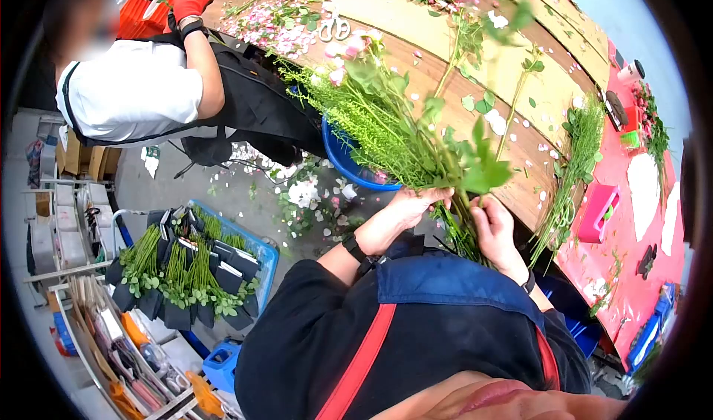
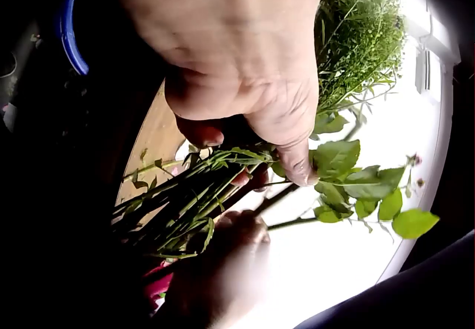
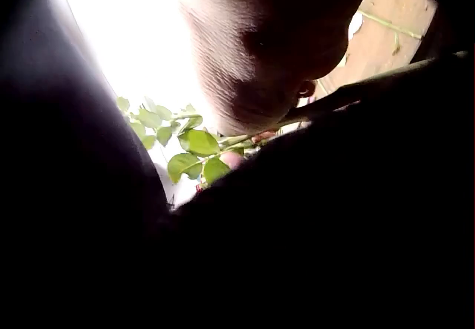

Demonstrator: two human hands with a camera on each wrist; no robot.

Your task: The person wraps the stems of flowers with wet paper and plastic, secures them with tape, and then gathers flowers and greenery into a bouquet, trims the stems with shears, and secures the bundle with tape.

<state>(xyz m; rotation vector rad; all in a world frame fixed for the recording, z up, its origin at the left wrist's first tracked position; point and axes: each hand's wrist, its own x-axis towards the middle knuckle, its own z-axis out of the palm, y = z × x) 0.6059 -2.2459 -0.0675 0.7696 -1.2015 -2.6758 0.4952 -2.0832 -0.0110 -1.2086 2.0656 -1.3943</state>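
In the head view my left hand grips a mixed bunch of green filler stems and pink roses around its stems. Its thumb and fingers wrap the bunch in the left wrist view, where green stems run out below them. My right hand pinches a leafy stem right beside the bunch, close to my left hand. Seen from the right wrist, the right hand is curled over a thick stem, with green leaves beyond. Dark shadow hides much of its fingers.
Loose petals, scissors and cut stems lie on the wooden table. A blue tub stands beneath the bunch. At left, a blue crate holds wrapped greenery. Another person works nearby. A pink basket sits on the red table.
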